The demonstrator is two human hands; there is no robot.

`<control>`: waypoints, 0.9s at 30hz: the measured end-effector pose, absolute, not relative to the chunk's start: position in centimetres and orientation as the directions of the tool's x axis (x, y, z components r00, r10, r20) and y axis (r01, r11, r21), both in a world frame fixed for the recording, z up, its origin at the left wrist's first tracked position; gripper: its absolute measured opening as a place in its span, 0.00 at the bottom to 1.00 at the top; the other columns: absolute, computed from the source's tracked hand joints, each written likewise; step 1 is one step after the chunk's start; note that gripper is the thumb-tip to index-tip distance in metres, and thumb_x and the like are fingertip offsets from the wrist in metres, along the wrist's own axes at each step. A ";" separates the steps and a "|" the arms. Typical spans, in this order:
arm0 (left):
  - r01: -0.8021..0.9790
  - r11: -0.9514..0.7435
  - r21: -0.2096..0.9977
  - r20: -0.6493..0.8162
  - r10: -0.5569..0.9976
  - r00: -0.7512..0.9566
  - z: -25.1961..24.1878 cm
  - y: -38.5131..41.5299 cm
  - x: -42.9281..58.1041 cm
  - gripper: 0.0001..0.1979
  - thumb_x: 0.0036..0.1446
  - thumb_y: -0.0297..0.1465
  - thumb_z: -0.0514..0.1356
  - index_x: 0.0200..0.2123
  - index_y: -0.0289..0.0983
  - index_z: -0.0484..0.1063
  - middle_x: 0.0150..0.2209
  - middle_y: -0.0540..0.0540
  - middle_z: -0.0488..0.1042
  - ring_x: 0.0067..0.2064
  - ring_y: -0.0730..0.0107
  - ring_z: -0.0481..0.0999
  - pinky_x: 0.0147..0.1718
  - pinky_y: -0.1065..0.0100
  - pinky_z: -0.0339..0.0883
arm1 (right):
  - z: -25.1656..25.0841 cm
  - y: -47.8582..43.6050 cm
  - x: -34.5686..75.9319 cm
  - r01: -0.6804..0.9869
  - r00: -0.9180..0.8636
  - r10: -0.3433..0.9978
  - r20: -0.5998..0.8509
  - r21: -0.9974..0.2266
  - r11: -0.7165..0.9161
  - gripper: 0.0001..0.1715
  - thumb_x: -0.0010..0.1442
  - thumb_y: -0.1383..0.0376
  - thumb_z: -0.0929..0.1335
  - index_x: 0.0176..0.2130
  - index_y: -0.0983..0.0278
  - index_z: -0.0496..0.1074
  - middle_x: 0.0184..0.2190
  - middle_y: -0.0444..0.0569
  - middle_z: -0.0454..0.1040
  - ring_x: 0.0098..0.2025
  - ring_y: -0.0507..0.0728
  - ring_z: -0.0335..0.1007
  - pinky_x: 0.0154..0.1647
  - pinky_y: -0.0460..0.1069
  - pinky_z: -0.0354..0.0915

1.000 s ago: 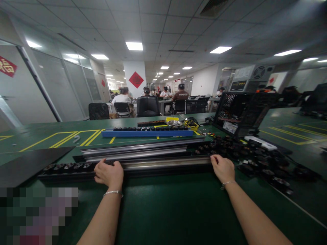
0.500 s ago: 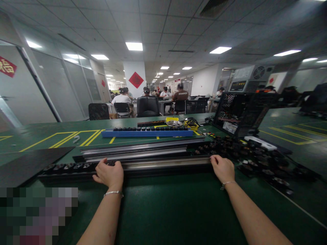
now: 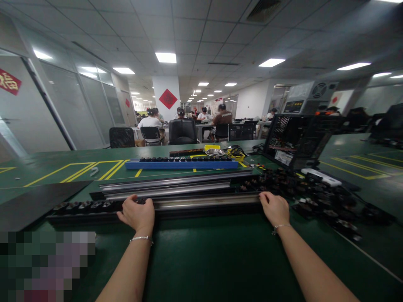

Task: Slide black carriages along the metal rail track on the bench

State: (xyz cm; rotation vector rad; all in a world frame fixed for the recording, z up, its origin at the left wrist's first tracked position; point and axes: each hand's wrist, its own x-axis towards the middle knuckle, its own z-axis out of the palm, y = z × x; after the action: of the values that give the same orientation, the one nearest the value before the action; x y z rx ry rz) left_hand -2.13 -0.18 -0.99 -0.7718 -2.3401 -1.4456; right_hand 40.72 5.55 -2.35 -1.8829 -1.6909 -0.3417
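Across the green table in front of me lies a long black rail (image 3: 208,202) with a shiny metal strip along its top. A row of small black parts with metallic bits (image 3: 91,206) sits on its left stretch. My left hand (image 3: 138,212) is closed over the rail just right of that row, its fingers around a small black part (image 3: 141,201) that they mostly hide. At the rail's right end, my right hand (image 3: 276,208) pinches the tip between thumb and fingers. Both wrists wear thin bracelets.
Two more metal-topped rails (image 3: 170,189) lie just behind. Farther back is a blue rail (image 3: 181,165) bearing a row of parts. A heap of black parts (image 3: 327,197) spreads at right, before an open computer case (image 3: 299,140). A dark mat (image 3: 40,201) lies left; people sit beyond.
My left hand has slid slightly to the right along the rail with the small black part. My right hand stays at the rail's right end.
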 end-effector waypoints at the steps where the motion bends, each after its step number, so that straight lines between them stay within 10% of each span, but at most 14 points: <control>1: 0.578 0.354 0.735 0.498 0.296 -0.815 -0.9 -0.2 -2.1 0.18 0.45 0.33 0.57 0.43 0.37 0.64 0.43 0.42 0.70 0.51 0.56 0.68 0.59 0.49 0.45 | -2.3 5.5 40.7 0.968 0.165 0.819 0.549 -0.249 -0.028 0.19 0.60 0.58 0.58 0.35 0.62 0.75 0.26 0.49 0.74 0.32 0.57 0.66 0.38 0.50 0.53; 18: 0.638 0.319 0.701 0.537 0.353 -0.766 -1.2 -0.2 -2.2 0.19 0.43 0.32 0.58 0.41 0.35 0.66 0.38 0.43 0.70 0.45 0.55 0.68 0.51 0.53 0.56 | -2.2 5.5 40.6 0.973 0.147 0.810 0.567 -0.229 -0.017 0.18 0.60 0.60 0.59 0.32 0.62 0.75 0.25 0.49 0.74 0.30 0.56 0.66 0.37 0.50 0.54; 27: 0.579 0.431 0.692 0.506 0.283 -0.815 -1.9 -0.7 -0.6 0.19 0.42 0.36 0.59 0.39 0.35 0.65 0.57 0.36 0.59 0.59 0.47 0.56 0.56 0.47 0.49 | -2.1 5.4 40.7 0.969 0.159 0.822 0.546 -0.248 -0.023 0.19 0.60 0.59 0.58 0.33 0.61 0.75 0.24 0.48 0.73 0.30 0.56 0.65 0.37 0.50 0.54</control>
State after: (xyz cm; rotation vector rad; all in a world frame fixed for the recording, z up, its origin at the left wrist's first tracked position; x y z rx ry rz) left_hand -0.63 -0.70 -1.92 -0.7421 -2.3755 -1.3324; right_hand 40.66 5.40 -2.12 -1.8779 -1.6967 -0.3363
